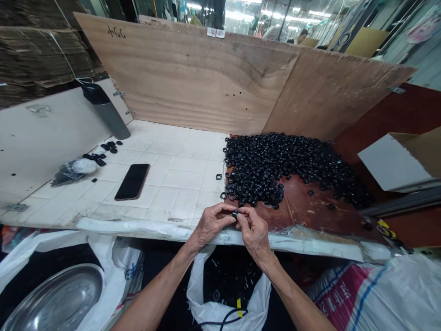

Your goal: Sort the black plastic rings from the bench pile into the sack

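Note:
Between the fingertips of both hands is a small black ring-shaped part, held just above the table's front edge. My left hand pinches it from the left side. From the right, my right hand grips it with thumb and forefinger. Just beyond the hands spreads a big heap of similar black rings on the reddish-brown right part of the table. A few single rings lie on the white part at its edge. The fingers cover some of the held ring.
A phone lies on the white tabletop. At the left are a dark bottle and a plastic bag of black parts. A wooden board walls the back; a carton stands right. Below hangs an open white sack.

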Demonstrator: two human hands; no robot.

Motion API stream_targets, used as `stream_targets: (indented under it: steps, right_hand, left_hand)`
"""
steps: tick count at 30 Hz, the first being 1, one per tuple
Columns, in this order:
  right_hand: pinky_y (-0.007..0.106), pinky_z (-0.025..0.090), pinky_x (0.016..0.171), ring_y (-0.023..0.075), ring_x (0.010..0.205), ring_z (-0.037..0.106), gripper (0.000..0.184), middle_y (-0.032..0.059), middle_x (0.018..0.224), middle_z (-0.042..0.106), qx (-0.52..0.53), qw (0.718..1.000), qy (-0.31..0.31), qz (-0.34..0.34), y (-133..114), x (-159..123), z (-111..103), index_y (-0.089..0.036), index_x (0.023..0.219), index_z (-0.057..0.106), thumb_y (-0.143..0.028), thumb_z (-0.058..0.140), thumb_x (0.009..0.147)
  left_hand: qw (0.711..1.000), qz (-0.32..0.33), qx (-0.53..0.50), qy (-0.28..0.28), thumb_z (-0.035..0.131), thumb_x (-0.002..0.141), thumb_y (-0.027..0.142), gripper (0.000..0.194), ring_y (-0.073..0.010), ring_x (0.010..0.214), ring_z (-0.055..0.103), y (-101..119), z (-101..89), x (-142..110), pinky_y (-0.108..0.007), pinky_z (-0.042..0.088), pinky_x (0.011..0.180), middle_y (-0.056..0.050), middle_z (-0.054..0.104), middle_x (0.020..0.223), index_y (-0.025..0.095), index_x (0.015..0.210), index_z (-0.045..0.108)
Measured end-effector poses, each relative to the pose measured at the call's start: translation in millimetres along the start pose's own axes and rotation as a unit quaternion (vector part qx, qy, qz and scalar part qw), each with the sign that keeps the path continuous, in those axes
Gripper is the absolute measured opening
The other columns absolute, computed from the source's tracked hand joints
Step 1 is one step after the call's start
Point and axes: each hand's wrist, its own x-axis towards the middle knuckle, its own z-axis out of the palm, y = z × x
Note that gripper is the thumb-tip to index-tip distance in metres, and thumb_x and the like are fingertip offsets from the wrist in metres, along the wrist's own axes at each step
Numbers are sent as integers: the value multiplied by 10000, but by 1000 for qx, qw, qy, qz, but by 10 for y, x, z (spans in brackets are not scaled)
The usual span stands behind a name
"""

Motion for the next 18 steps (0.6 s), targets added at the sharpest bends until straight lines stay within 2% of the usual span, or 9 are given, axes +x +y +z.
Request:
stream_targets:
  steps: [3,6,9,12,18]
  right_hand:
    - [229,453,543,142,550,583,193,-15,614,595,-36,999,-4,-3,32,-2,18,-200,895,627,-344,517,963]
    - [235,454,576,142,580,581,246,-1,644,609,-57,998,-7,-15,46,16,-9,-203,822,616,-349,493,977]
    - [275,492,703,173,726,633,194,49,818,667,-71,994,-22,-75,37,34,-63,-187,961,659,-306,505,968]
    - [291,498,721,183,742,642,203,56,841,671,-73,991,-32,-109,26,37,-89,-183,1044,656,-274,490,969]
    - [252,432,607,155,599,601,329,26,648,629,-162,981,-11,-103,82,59,-11,-193,759,634,-288,429,999]
  left_hand:
    - [1000,-5,13,3,778,755,281,310,-209,904,705,-16,-11,-3,-325,580,837,-83,741,996,131,1017,705]
    - [1000,-10,21,7,784,750,300,323,-214,897,710,-23,-10,-3,-337,584,841,-84,745,986,128,1012,704]
    - [1000,-16,7,13,791,744,304,335,-212,891,714,-7,5,0,-340,580,851,-87,751,986,126,1014,700]
    - [1000,-23,-5,16,797,736,311,338,-208,871,714,20,17,1,-340,582,840,-84,753,966,125,1000,698]
    - [1000,1,27,12,781,750,289,298,-202,884,698,-4,6,1,-329,568,849,-75,744,952,127,989,708]
